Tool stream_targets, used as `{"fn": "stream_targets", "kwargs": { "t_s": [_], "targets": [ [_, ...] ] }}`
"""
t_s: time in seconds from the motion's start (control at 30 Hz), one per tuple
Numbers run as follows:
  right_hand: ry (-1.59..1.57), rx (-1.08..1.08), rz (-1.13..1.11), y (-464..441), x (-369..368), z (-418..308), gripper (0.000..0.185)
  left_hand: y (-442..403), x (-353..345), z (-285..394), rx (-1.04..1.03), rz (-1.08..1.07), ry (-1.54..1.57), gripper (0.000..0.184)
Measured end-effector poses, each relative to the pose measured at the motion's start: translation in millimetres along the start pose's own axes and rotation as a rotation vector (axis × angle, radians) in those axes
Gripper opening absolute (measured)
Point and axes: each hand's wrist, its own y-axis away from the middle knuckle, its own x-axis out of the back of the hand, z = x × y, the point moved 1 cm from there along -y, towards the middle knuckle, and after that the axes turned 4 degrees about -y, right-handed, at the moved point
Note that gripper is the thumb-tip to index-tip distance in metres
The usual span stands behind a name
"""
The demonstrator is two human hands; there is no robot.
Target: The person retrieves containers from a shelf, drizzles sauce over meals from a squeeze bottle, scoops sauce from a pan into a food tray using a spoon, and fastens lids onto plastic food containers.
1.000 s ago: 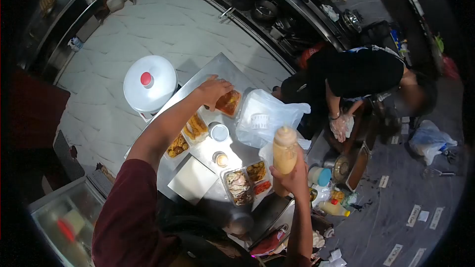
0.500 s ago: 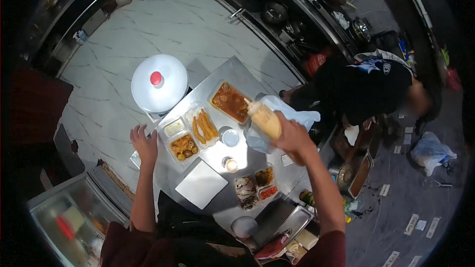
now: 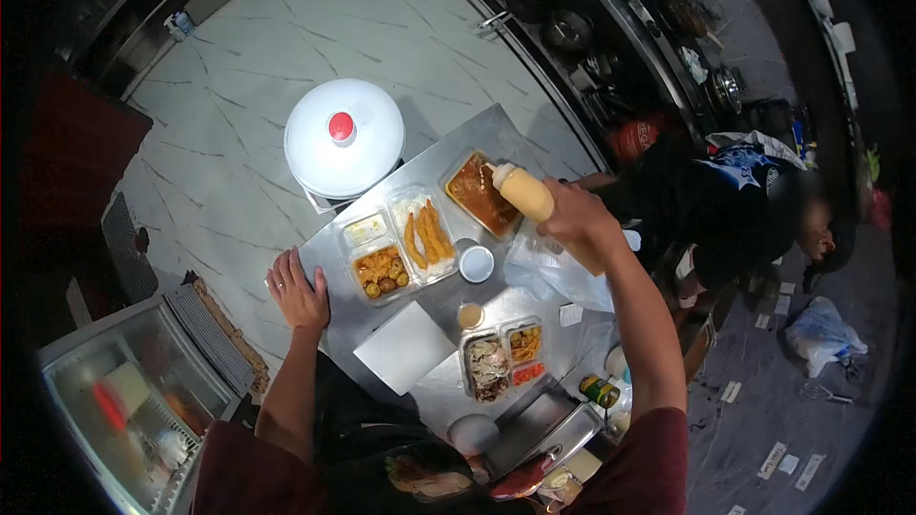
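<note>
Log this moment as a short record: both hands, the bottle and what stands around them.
Left hand: holds nothing visible; at the edge of the metal table
Right hand: grips a squeeze bottle
Bottle state: tilted, pale orange contents, nozzle over orange-brown saucy food
Beside that food: fried strips on rice
Under the right forearm: a translucent plastic bag, partly hidden
Nearer the wearer: a white box
Beyond the table: a white lid with a red knob
Nearby: another person in a dark top
</note>
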Motion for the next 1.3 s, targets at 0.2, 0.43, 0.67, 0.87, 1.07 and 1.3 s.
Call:
{"fn": "stream_targets", "kwargs": {
  "t_s": [0.2, 0.43, 0.67, 0.87, 1.07, 1.3],
  "targets": [
    [0.029, 0.069, -0.118, -8, -24, -6, 0.074, -2, 1, -1, 0.006, -0.019, 0.001, 0.059],
    [0.053, -0.017, -0.030, 1, -18, 5, 0.072, -3, 3, 2, 0.007, -0.033, 0.015, 0.059],
    [0.100, 0.009, -0.126, 8, -35, 20, 0.070, -2, 1, 3, 0.001, -0.021, 0.016, 0.060],
    [0.150, -0.017, -0.071, 23, -41, 33, 0.070, 0, -2, 3, -0.005, -0.009, -0.022, 0.060],
    [0.210, -0.046, -0.031, 37, -45, 48, 0.068, 1, -3, 2, -0.008, -0.014, -0.006, 0.061],
    [0.222, -0.064, -0.039, 56, -57, 58, 0.065, 3, -4, 4, -0.010, -0.009, -0.028, 0.062]
  ]
}}
